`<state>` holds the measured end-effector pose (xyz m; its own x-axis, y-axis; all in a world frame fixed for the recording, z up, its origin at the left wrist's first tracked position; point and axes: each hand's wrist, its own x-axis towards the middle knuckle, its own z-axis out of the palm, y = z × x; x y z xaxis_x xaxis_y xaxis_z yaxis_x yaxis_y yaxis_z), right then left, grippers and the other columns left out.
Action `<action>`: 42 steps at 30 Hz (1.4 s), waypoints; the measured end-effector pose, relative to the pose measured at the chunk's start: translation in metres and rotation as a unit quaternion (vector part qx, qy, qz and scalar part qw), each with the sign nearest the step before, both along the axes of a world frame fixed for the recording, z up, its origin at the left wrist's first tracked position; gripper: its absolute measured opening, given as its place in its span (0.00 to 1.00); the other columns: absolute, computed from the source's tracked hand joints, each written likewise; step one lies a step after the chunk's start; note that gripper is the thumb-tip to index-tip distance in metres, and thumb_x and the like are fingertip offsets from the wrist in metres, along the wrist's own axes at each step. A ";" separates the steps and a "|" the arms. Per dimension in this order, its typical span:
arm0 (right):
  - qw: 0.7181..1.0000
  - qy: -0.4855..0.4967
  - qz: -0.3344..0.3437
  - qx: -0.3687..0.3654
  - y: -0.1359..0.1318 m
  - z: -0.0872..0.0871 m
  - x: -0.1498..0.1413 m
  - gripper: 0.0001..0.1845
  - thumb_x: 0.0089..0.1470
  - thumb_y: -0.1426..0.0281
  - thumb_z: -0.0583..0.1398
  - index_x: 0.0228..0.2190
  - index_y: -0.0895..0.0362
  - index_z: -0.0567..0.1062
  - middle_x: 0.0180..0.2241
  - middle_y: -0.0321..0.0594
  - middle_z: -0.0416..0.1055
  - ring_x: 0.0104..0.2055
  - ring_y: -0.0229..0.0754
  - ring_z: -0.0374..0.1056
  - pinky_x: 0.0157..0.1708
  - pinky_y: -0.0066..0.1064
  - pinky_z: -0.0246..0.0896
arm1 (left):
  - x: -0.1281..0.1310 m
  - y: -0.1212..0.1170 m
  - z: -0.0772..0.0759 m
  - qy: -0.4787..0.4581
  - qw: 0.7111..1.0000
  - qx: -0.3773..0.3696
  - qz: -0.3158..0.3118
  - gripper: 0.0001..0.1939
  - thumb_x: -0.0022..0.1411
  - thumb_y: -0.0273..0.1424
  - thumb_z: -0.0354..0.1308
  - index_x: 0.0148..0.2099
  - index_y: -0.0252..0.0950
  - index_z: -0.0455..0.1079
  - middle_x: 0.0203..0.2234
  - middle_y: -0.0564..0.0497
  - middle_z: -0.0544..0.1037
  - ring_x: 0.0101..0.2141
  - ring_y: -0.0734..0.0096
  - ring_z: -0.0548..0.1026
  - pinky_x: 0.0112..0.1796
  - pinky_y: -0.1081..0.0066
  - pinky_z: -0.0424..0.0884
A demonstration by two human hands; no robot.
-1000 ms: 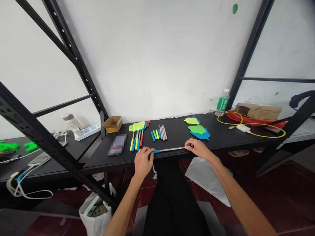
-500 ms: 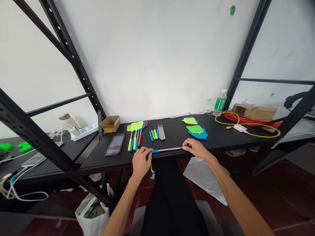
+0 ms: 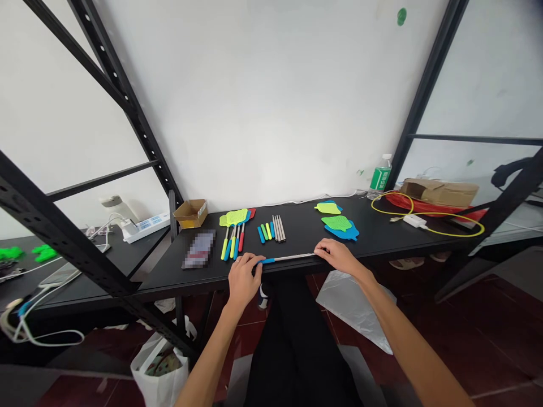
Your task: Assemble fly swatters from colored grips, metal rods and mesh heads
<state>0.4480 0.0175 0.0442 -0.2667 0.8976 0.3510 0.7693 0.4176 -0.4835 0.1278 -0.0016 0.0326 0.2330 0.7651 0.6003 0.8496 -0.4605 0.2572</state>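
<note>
Near the front edge of the black shelf, a metal rod (image 3: 292,257) with a blue handle (image 3: 267,261) lies crosswise. My left hand (image 3: 245,277) is closed on the handle's end. My right hand (image 3: 335,253) pinches the rod's thin far tip. Left of centre lie several assembled fly swatters (image 3: 233,240) with yellow, blue and red parts. Beside them are loose blue, green and yellow handles (image 3: 266,232) and a row of bare metal rods (image 3: 279,229). To the right, leaf-shaped swatter heads in yellow (image 3: 328,208), green (image 3: 336,223) and blue (image 3: 347,233) rest in two overlapping groups.
A small open cardboard box (image 3: 190,215) and a blurred flat object (image 3: 199,249) stand left. Right are a green-labelled bottle (image 3: 380,176), a yellow cable (image 3: 456,233) and a brown carton (image 3: 441,192). Black metal posts (image 3: 139,121) flank the shelf. A white bag (image 3: 159,370) sits below.
Both hands keep the same grip on the handle and rod tip. Only a very slight shift of the view shows.
</note>
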 end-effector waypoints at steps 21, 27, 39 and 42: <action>1.000 0.022 0.001 -0.012 0.001 0.000 0.002 0.11 0.57 0.60 0.57 0.37 0.51 0.77 0.34 0.38 0.75 0.34 0.43 0.66 0.35 0.34 0.59 | 0.000 -0.001 0.000 0.002 1.000 -0.006 0.001 0.15 0.70 0.33 0.46 0.47 0.44 0.75 0.40 0.49 0.76 0.39 0.63 0.72 0.41 0.64 0.67; 1.000 0.021 0.012 -0.019 0.002 0.000 0.003 0.09 0.56 0.63 0.58 0.31 0.51 0.77 0.34 0.38 0.75 0.36 0.43 0.67 0.37 0.34 0.59 | 0.001 0.000 0.001 0.000 1.000 -0.007 0.002 0.15 0.70 0.33 0.46 0.46 0.44 0.76 0.39 0.49 0.76 0.40 0.63 0.73 0.41 0.65 0.68; 1.000 0.014 -0.011 -0.004 0.001 -0.002 0.000 0.10 0.58 0.60 0.58 0.35 0.50 0.77 0.33 0.37 0.74 0.35 0.43 0.66 0.35 0.33 0.57 | 0.000 0.000 0.000 0.008 1.000 -0.005 0.002 0.15 0.70 0.33 0.47 0.47 0.44 0.75 0.40 0.49 0.76 0.40 0.62 0.73 0.40 0.65 0.67; 1.000 0.024 0.004 -0.010 0.002 -0.002 0.002 0.09 0.56 0.62 0.59 0.36 0.51 0.77 0.34 0.37 0.74 0.36 0.43 0.67 0.36 0.33 0.58 | 0.001 0.000 0.000 0.007 1.000 -0.006 0.004 0.15 0.69 0.33 0.47 0.46 0.44 0.75 0.40 0.49 0.76 0.40 0.63 0.73 0.40 0.65 0.67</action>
